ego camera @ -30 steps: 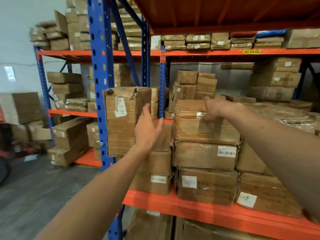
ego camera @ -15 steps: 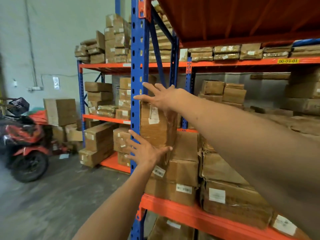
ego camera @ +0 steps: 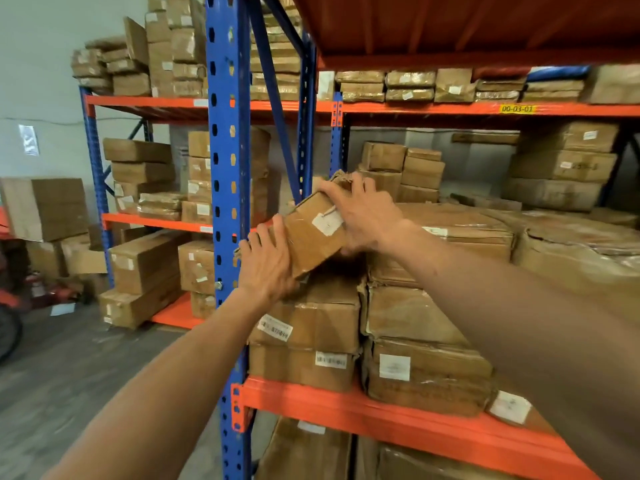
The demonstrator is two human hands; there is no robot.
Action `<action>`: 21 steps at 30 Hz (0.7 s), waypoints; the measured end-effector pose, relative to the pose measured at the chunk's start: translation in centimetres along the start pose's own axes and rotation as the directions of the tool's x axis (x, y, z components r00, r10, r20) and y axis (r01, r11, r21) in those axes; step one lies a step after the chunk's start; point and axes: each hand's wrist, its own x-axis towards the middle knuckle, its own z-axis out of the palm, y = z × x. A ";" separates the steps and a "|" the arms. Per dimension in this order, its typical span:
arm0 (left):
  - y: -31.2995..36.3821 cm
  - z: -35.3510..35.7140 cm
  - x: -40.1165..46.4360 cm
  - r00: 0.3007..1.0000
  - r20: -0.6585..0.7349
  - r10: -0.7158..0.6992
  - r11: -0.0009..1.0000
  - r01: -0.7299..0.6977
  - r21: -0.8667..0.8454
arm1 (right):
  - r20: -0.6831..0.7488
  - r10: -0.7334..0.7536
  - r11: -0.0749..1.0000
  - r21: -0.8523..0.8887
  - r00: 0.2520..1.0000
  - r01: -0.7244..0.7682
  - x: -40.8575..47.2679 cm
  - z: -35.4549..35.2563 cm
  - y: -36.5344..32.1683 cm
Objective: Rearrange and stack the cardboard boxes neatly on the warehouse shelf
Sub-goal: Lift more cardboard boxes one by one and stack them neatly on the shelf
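Both hands have closed in on the box (ego camera: 313, 233), now tipped over w/ its far end up, atop the left stack at the shelf (ego camera: 398, 412) front. Left hand (ego camera: 268, 263) props its low end, right hand (ego camera: 360, 211) clamps the top: prob. steadying it to lay flat.

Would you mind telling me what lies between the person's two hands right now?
In the head view, a tilted cardboard box lies between them: the left hand presses its lower left end, the right hand grips its upper end, above the stack.
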 end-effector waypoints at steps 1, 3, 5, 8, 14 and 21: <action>-0.4 -0.1 0.3 0.999 0.007 0.041 0.999 -0.041 0.035 | -0.007 0.026 0.998 0.050 1.000 -0.025 -0.5 0.8 0.3; -1.2 -0.2 0.4 0.995 0.031 0.090 0.994 -0.092 0.065 | 0.025 0.042 0.990 0.132 0.999 -0.045 -0.7 1.7 0.5; -1.7 -0.3 0.4 0.990 0.052 0.129 0.989 -0.133 0.068 | 0.054 0.049 0.976 0.209 0.997 -0.059 -0.7 2.0 0.8; -2.0 -0.4 0.3 0.986 0.051 0.160 0.981 -0.164 0.098 | 0.008 0.045 0.973 0.225 0.999 -0.045 -1.1 3.1 1.1; -2.4 -0.5 -0.1 0.972 0.081 0.221 0.956 -0.232 0.177 | -0.020 0.037 0.986 0.161 0.999 -0.034 -2.3 4.1 1.2; -3.6 0.5 -0.4 0.932 0.076 0.356 0.905 -0.363 0.222 | 0.042 0.033 0.938 0.344 0.999 -0.046 -3.9 3.4 -0.3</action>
